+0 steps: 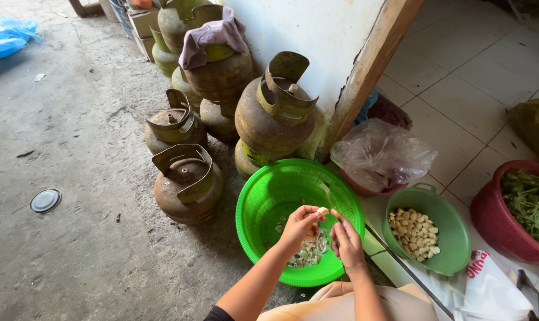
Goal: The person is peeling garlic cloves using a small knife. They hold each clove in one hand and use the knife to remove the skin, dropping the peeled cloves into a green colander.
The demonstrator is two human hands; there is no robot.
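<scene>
Nearest to us, both forearms are reaching forward from the lap and meeting over the near side of the green colander basket [263,205]. We are holding a small pale garlic clove [322,211] in the left hand [300,226], pinched between thumb and fingertips, so that grip is closed narrowly on the clove. The clove is poking out to the right of the left fingers, its long axis lying roughly sideways and pointing at the right hand [345,238], which is just beside it and a little lower. That is the relation that matters here: the free end of the clove is facing the right fingertips, almost touching them. The right hand is curled, fingers drawn in; we cannot tell whether it is holding a small blade or a scrap of skin, as the fingers are hiding it. Both wrists are bending slightly downward.

Under the hands, a heap of papery peelings [308,252] is lying in the bottom of the basket. To the right, the smaller green bucket [453,223] is holding peeled cloves, near the right hand. Farther right a red basin [489,220] is holding leafy greens. Beyond the basket, rusty gas cylinders [275,116] are standing against the wall, and a crumpled plastic bag [379,151] is resting by the doorpost.
</scene>
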